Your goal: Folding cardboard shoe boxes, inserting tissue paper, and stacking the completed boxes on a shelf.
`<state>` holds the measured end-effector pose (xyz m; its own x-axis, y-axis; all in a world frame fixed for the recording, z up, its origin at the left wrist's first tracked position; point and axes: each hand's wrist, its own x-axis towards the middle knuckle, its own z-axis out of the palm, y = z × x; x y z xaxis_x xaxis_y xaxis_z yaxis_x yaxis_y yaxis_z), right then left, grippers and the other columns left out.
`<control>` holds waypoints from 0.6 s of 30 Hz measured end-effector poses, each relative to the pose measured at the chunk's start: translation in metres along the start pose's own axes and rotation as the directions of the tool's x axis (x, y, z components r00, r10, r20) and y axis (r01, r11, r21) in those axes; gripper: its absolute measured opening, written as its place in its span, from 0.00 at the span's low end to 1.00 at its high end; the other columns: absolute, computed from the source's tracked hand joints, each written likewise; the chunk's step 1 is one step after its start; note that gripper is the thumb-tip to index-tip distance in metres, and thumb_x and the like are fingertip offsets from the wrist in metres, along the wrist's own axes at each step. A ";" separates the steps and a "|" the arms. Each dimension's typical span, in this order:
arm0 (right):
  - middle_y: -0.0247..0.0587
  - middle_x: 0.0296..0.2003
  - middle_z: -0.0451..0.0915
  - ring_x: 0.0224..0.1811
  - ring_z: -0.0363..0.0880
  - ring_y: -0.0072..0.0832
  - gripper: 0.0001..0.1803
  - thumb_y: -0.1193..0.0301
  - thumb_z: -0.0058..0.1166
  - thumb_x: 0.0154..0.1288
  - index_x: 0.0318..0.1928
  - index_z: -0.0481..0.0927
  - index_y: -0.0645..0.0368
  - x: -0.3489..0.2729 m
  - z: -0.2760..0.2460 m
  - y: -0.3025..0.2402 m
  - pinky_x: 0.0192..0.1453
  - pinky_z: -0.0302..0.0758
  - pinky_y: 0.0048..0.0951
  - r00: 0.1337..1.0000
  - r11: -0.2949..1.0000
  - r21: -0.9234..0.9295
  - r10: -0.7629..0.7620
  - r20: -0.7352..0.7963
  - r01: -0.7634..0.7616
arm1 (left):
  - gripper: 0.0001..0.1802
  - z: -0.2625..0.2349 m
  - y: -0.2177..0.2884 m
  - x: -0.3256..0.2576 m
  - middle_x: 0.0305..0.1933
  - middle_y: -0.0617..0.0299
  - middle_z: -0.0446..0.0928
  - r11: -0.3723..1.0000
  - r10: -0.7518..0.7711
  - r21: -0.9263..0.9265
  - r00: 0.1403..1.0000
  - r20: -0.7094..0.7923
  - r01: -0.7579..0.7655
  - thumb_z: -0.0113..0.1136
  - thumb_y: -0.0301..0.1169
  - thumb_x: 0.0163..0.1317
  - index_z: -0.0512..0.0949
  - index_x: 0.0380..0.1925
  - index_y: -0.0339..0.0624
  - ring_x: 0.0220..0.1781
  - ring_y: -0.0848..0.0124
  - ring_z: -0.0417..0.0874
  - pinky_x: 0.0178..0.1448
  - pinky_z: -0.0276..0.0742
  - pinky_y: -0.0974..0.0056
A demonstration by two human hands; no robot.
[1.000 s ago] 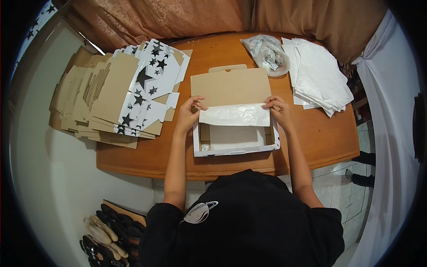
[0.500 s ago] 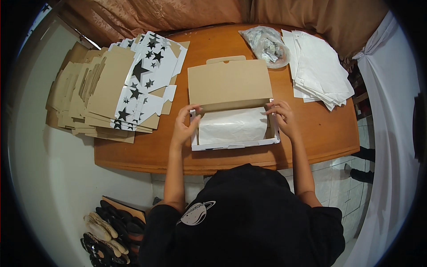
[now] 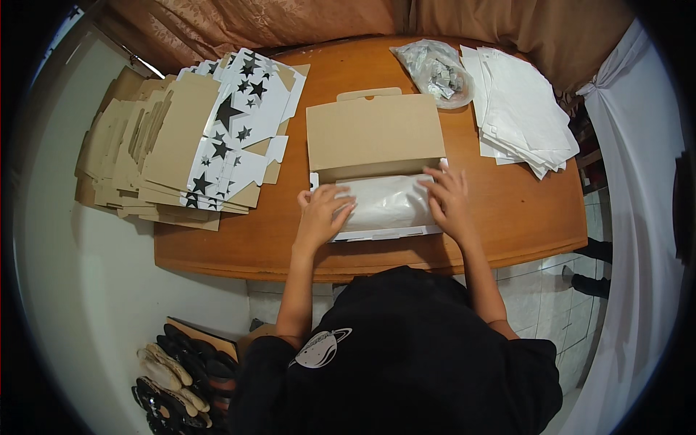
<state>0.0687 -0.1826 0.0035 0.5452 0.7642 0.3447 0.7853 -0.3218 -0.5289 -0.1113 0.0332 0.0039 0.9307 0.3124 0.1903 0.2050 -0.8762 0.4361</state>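
In front of me on the table stands a cardboard box (image 3: 374, 135), its brown-lined lid tilted up and away from me. White tissue paper (image 3: 384, 205) fills the inside, and whatever lies beneath it is hidden. My left hand (image 3: 323, 213) reaches over the box's left end, fingers apart and bent over the paper's left side. Over the right end is my right hand (image 3: 448, 201), its fingers spread and the tips at the paper's upper right part. Neither hand holds anything that I can see.
Flattened cardboard boxes (image 3: 177, 138), some white with black stars, are piled at the left. A clear plastic bag (image 3: 439, 78) of small packets lies at the back, beside a stack of white paper sheets (image 3: 523, 109). Several shoes (image 3: 181, 380) lie low at the left.
Both hands have moved inward from the box's side walls to over the tissue paper. The paper's surface looks slightly shifted; the box stays in place.
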 end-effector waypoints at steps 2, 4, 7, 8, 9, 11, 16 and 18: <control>0.36 0.59 0.65 0.67 0.52 0.43 0.18 0.69 0.47 0.59 0.51 0.74 0.50 0.001 0.003 -0.001 0.67 0.40 0.58 0.993 0.994 0.022 0.104 -0.050 -0.103 | 0.19 0.005 0.002 -0.001 0.57 0.63 0.70 0.998 -0.060 0.009 0.987 -0.150 0.063 0.55 0.42 0.58 0.75 0.48 0.51 0.60 0.65 0.64 0.60 0.46 0.50; 0.39 0.63 0.60 0.69 0.48 0.45 0.22 0.64 0.47 0.62 0.57 0.70 0.51 -0.001 0.010 0.001 0.67 0.39 0.59 0.973 0.977 0.047 0.210 -0.098 -0.206 | 0.25 0.011 0.003 -0.003 0.62 0.57 0.64 0.993 -0.114 0.007 0.948 -0.296 0.121 0.53 0.44 0.59 0.69 0.56 0.48 0.66 0.60 0.59 0.63 0.44 0.45; 0.43 0.68 0.48 0.70 0.40 0.50 0.30 0.54 0.43 0.64 0.63 0.61 0.55 -0.009 0.021 0.001 0.65 0.36 0.64 0.955 0.955 -0.038 0.296 0.007 -0.295 | 0.35 0.024 -0.001 -0.010 0.70 0.49 0.47 0.941 -0.307 0.066 0.921 -0.242 0.331 0.47 0.48 0.62 0.54 0.65 0.44 0.72 0.50 0.42 0.66 0.33 0.35; 0.45 0.68 0.45 0.70 0.40 0.50 0.32 0.52 0.42 0.64 0.64 0.60 0.53 -0.010 0.023 -0.004 0.65 0.35 0.64 0.959 0.928 -0.285 0.271 0.078 -0.239 | 0.36 0.029 -0.004 -0.011 0.71 0.48 0.42 0.936 -0.312 0.121 0.937 -0.153 0.332 0.45 0.50 0.62 0.52 0.65 0.43 0.72 0.48 0.38 0.65 0.31 0.34; 0.47 0.69 0.43 0.70 0.40 0.50 0.33 0.50 0.40 0.64 0.65 0.58 0.51 -0.010 0.025 -0.007 0.65 0.34 0.64 0.952 0.846 -0.510 0.267 0.151 -0.157 | 0.37 0.031 -0.003 -0.010 0.72 0.47 0.38 0.930 -0.319 0.175 0.946 -0.059 0.324 0.42 0.51 0.63 0.50 0.66 0.42 0.72 0.47 0.34 0.65 0.29 0.33; 0.49 0.69 0.43 0.70 0.40 0.50 0.33 0.50 0.41 0.64 0.65 0.56 0.51 -0.005 0.021 -0.012 0.65 0.34 0.65 0.932 0.824 -0.547 0.302 0.201 -0.149 | 0.38 0.031 0.000 -0.005 0.72 0.47 0.38 0.916 -0.321 0.240 0.946 -0.045 0.322 0.43 0.52 0.63 0.49 0.66 0.41 0.72 0.47 0.34 0.65 0.29 0.32; 0.55 0.67 0.43 0.70 0.40 0.52 0.35 0.51 0.41 0.64 0.66 0.54 0.55 0.017 0.020 0.006 0.64 0.36 0.66 0.927 0.924 -0.276 0.322 0.191 -0.264 | 0.40 0.023 -0.011 0.019 0.71 0.45 0.38 0.882 -0.472 -0.062 0.870 -0.143 0.468 0.42 0.52 0.63 0.44 0.67 0.39 0.73 0.48 0.35 0.68 0.32 0.38; 0.58 0.66 0.46 0.69 0.45 0.51 0.34 0.54 0.43 0.65 0.65 0.54 0.58 0.026 0.023 0.024 0.67 0.43 0.55 0.941 0.933 0.128 0.339 -0.009 -0.336 | 0.41 0.028 -0.035 0.032 0.71 0.45 0.41 0.661 -0.645 -0.565 0.758 -0.092 0.494 0.44 0.50 0.64 0.42 0.67 0.37 0.73 0.52 0.38 0.71 0.36 0.49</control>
<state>0.0951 -0.1573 -0.0182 0.7820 0.6046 0.1515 0.5124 -0.4851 -0.7086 -0.0798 0.0635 -0.0294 0.5459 0.8360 -0.0565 0.4244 -0.2177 0.8789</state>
